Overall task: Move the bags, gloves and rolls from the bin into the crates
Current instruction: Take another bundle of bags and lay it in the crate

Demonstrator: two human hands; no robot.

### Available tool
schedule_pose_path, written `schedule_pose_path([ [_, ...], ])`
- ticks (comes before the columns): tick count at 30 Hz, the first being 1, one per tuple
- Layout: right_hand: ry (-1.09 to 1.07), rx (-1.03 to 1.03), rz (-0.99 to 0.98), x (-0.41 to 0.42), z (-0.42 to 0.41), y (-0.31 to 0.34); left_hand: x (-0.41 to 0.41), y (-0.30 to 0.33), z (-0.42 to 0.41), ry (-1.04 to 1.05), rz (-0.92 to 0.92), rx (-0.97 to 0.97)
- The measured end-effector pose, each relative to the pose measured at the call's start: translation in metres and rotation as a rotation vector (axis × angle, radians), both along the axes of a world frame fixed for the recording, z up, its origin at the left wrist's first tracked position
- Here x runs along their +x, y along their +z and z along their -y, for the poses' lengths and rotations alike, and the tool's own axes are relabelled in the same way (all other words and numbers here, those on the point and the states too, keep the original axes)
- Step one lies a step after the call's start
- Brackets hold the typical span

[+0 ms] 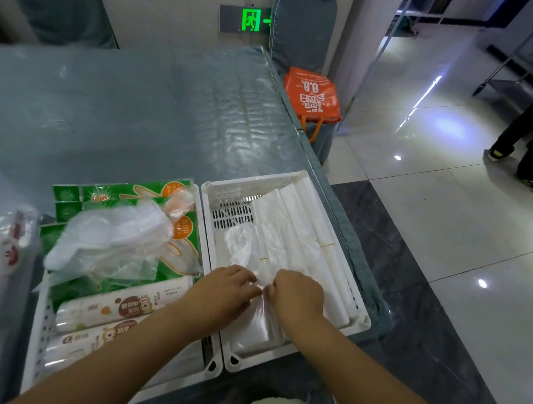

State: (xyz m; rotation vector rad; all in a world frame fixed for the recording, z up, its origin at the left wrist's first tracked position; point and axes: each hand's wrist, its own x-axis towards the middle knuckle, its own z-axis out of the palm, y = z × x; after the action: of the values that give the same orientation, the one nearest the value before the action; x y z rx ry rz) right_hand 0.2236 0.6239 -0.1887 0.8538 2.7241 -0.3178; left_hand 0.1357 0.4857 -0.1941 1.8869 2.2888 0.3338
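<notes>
1. Over the right crate (217, 187), my left hand (225, 287) and right hand (296, 290) meet, fingers pinched shut on a clear bag (254, 320) lying inside.
2. White bag bundles (306, 234) fill that crate's right side.
3. Beside it, the left crate (39, 338) holds gloves (111, 234), green packs (85, 194) and 2 rolls (114, 309).

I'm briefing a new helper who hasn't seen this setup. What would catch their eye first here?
Two bare hands, left hand and right hand, meet over clear bags in the right crate. The left crate holds green glove packs and printed rolls. Beyond the table, an orange bag sits below a glowing green exit sign.
</notes>
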Motion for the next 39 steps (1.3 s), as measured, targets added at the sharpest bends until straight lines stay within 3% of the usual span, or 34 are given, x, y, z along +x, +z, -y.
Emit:
schedule_pose_path([
  [7,0.025,-0.007,-0.057,0.003,-0.005,0.005,-0.002,-0.004,-0.009,0.012,0.039,-0.057],
  [11,-0.062,0.065,-0.395,0.025,-0.037,0.016,0.002,-0.003,-0.033,0.026,0.020,0.030],
  [13,-0.141,0.134,-0.457,0.032,-0.062,0.021,0.009,-0.003,-0.055,-0.028,0.040,0.064],
  [17,-0.085,0.162,-0.291,0.025,-0.093,0.018,0.025,-0.007,-0.097,-0.169,-0.011,0.057],
  [20,-0.113,0.089,-0.311,0.017,-0.102,0.013,0.025,-0.015,-0.105,-0.175,-0.073,0.015],
  [23,0.019,0.104,-0.254,0.009,-0.109,0.008,0.022,-0.017,-0.103,-0.192,-0.084,0.007],
  [27,0.051,0.075,-0.370,-0.004,-0.109,0.011,0.021,-0.018,-0.100,-0.206,-0.069,-0.005],
  [35,0.261,0.262,-0.276,-0.019,-0.111,0.010,0.022,-0.020,-0.091,-0.187,-0.037,0.001],
  [39,0.273,0.240,-0.257,-0.019,-0.115,0.011,0.019,-0.013,-0.080,-0.128,-0.028,0.053],
])
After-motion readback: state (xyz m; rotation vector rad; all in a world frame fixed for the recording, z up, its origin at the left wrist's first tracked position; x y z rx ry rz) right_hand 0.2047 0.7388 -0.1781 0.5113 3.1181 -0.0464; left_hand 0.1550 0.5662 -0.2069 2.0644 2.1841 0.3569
